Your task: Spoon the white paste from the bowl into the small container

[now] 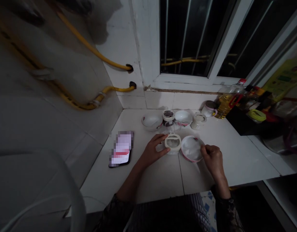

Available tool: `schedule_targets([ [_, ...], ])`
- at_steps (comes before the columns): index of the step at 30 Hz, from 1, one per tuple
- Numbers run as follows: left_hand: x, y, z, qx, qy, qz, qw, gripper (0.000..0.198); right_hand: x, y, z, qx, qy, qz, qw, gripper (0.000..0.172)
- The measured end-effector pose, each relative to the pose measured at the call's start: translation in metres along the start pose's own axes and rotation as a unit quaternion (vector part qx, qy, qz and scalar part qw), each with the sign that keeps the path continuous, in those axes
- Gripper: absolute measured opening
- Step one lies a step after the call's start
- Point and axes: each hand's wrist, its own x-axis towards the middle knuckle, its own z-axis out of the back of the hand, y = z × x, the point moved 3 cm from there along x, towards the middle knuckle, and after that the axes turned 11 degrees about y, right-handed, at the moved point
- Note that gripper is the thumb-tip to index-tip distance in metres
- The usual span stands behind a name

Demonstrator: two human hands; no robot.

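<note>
My left hand [153,149] holds a small white seasoning jar [172,150] from its left side, thumb and fingers against its rim. The jar's clear lid [173,125] stands flipped up behind it, and pale contents show inside. Just to its right sits a white bowl with a pink rim [190,151]. At that bowl's right edge, my right hand [213,158] is closed, fingers curled in; what it grips is hidden. Behind stand a jar with dark contents [168,116], another white jar [198,121] and two bowls, one at left [152,121] and one in the middle [183,118].
A lit phone [121,149] lies on the white tiled counter [158,180]. Toward the back right are a lidded mug [209,109], an oil bottle [224,104] and a dark box [245,120] of condiments. Yellow pipes [78,104] run along the left wall.
</note>
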Motion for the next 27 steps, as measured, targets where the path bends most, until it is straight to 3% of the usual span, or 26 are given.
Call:
schedule_targets([
  [8, 0.000, 0.001, 0.000, 0.006, -0.001, -0.001, 1.000, 0.051, -0.003, -0.008, 0.001, 0.111, 0.005, -0.110, 0.988, 0.048],
  [18, 0.001, -0.001, 0.001, 0.000, 0.000, -0.003, 1.000, 0.051, -0.004, -0.009, 0.000, 0.207, -0.012, -0.162, 0.965, 0.049],
  [23, 0.000, 0.001, 0.000, 0.004, -0.004, 0.006, 1.000, 0.050, 0.006, -0.001, 0.003, 0.198, -0.033, -0.131, 0.971, 0.049],
  [27, 0.000, 0.001, 0.000, 0.002, -0.003, 0.001, 1.000, 0.051, 0.016, 0.027, 0.006, 0.118, -0.108, -0.023, 0.987, 0.044],
])
